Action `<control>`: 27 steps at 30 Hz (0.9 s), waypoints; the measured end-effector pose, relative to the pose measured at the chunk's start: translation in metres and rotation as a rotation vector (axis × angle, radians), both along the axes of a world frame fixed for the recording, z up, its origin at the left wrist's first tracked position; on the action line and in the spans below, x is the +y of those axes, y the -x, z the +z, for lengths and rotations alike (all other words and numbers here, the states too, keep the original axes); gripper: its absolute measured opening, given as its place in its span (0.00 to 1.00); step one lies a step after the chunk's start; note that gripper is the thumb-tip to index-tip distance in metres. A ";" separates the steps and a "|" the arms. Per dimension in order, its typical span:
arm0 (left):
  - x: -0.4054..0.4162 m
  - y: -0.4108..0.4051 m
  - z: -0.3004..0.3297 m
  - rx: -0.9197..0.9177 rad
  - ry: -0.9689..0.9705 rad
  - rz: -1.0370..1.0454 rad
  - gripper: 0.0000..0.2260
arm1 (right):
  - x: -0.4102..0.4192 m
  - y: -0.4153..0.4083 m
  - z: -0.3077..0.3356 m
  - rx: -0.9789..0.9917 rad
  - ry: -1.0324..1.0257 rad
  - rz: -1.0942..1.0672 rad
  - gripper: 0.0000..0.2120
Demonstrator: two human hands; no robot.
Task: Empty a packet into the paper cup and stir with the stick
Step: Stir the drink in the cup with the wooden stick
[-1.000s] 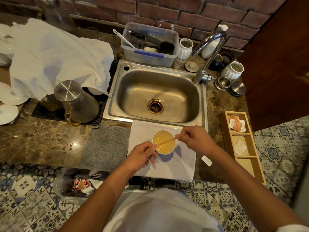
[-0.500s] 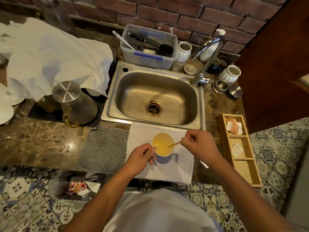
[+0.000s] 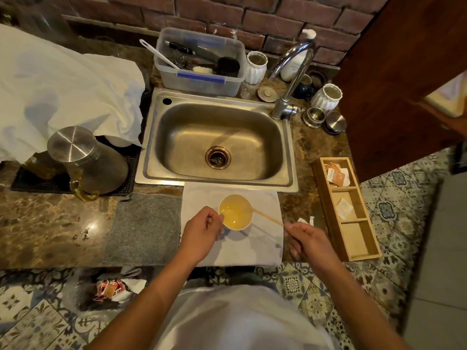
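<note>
The paper cup (image 3: 235,211) stands on a white cloth (image 3: 262,246) on the marble desk (image 3: 50,228), just in front of the steel sink (image 3: 217,140). It holds a yellow liquid. The left hand (image 3: 201,233) curls its fingers (image 3: 219,219) against the cup's left wall, closed on it and steadying it. The right hand (image 3: 307,239), to the right of the cup, pinches the outer end of the wooden stir stick (image 3: 267,216) between narrow fingers; the stick slants up and left, its far end resting over the cup's right rim. A torn white packet (image 3: 304,220) lies on the desk just right of the cloth, near the right hand. Further right of the cup sits a wooden compartment tray (image 3: 326,210) with packets in its two farther sections. A grey mat (image 3: 144,228) lies left of the cloth.
</note>
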State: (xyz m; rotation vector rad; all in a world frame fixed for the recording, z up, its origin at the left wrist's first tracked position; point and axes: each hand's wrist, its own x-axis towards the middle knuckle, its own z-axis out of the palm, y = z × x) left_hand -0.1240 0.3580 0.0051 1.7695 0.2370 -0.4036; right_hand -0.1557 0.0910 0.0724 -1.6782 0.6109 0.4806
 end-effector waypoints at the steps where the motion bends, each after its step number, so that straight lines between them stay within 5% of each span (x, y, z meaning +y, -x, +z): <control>1: 0.001 0.000 0.000 0.005 0.007 0.001 0.09 | 0.002 0.006 -0.004 -0.001 0.023 0.008 0.17; 10: -0.003 0.000 0.003 0.033 0.014 0.046 0.09 | -0.022 0.024 -0.015 0.055 0.115 0.077 0.19; 17: -0.015 0.010 0.005 0.016 -0.016 0.141 0.10 | -0.064 0.003 -0.028 0.012 -0.212 -0.128 0.15; 27: -0.025 0.013 0.017 0.057 -0.050 0.194 0.10 | -0.015 -0.024 -0.083 0.182 -0.213 -0.006 0.11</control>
